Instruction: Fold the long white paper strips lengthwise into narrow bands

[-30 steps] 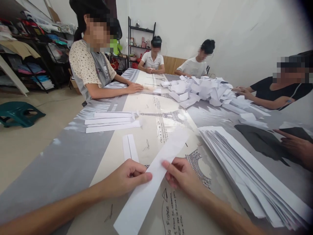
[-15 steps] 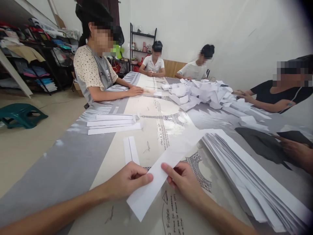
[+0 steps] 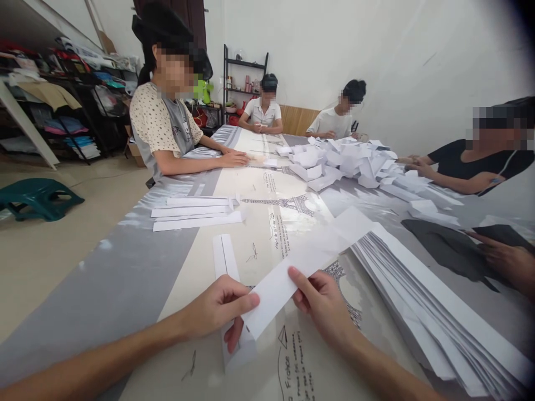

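"So, what is at the desk's (image 3: 92, 312) left edge?"

"A co-worker (image 3: 171, 128), arms resting on the desk. Nearer, white slips (image 3: 188, 211) lie side by side just in from that edge. Towards the middle, a short paper (image 3: 230, 256) lies just beyond the left hand (image 3: 225, 305)."

"That hand's grip?"

"Clamped on the strip (image 3: 271, 292) near its near end, thumb on top. The strip is held above the near part of the desk, slanting away to the right, its near end bent under; the flap is blurred."

"And the right hand (image 3: 324, 303)?"

"Its grip is clamped on the same strip, further along, thumb above; the fingers are partly hidden. The strip's far end overlaps the stack (image 3: 438, 312) in view; whether they touch, I cannot tell."

"Further right?"

"A heap (image 3: 346, 159) of bent paper towards the far right, then that stack, running towards the near right corner, which is out of view. Past it lie a dark cloth (image 3: 430, 242) and another person's hand (image 3: 507, 259)."

"Which step is this?"

"Folding, I'd judge: the bend looks begun, not creased flat."

"So the next move calls for what?"

"Probably squaring the flap to the strip's edges, then firm thumb pressure along the bend."
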`<act>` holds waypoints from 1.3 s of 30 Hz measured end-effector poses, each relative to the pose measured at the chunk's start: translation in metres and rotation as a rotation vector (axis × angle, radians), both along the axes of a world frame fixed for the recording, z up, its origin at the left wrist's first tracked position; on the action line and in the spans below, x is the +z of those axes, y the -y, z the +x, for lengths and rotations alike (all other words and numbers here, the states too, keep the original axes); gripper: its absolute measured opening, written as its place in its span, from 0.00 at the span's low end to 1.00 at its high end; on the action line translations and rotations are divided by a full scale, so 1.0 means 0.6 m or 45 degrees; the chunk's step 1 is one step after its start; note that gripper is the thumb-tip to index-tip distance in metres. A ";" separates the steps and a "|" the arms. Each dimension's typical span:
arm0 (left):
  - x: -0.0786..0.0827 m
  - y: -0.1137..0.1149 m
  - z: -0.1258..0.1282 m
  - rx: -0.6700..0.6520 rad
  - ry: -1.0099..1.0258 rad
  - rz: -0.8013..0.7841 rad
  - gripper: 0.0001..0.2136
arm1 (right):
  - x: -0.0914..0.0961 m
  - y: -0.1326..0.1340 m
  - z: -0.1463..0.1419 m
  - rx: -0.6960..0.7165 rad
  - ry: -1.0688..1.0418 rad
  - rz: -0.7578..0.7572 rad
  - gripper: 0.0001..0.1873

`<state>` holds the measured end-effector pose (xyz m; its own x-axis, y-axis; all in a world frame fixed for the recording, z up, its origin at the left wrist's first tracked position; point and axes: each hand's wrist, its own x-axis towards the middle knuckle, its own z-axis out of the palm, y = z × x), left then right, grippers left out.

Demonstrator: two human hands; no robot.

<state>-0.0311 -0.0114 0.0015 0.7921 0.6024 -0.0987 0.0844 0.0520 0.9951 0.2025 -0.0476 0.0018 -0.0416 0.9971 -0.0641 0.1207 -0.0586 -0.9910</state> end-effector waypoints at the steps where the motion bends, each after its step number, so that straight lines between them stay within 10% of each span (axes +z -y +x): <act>1: 0.000 -0.001 0.000 -0.010 0.002 0.005 0.27 | -0.001 -0.001 0.003 -0.020 -0.023 0.017 0.32; 10: 0.004 0.004 -0.002 -0.095 0.063 -0.001 0.27 | -0.013 0.002 0.008 0.004 -0.188 0.056 0.30; 18: 0.009 -0.010 -0.005 0.157 0.048 0.029 0.22 | 0.015 0.020 -0.012 0.792 0.053 -0.068 0.19; 28: 0.008 -0.018 -0.003 0.383 -0.011 0.169 0.24 | 0.011 -0.001 -0.005 0.575 0.057 -0.044 0.16; 39: 0.011 -0.002 0.004 0.157 -0.083 -0.051 0.21 | 0.009 0.005 -0.016 0.614 -0.060 -0.044 0.12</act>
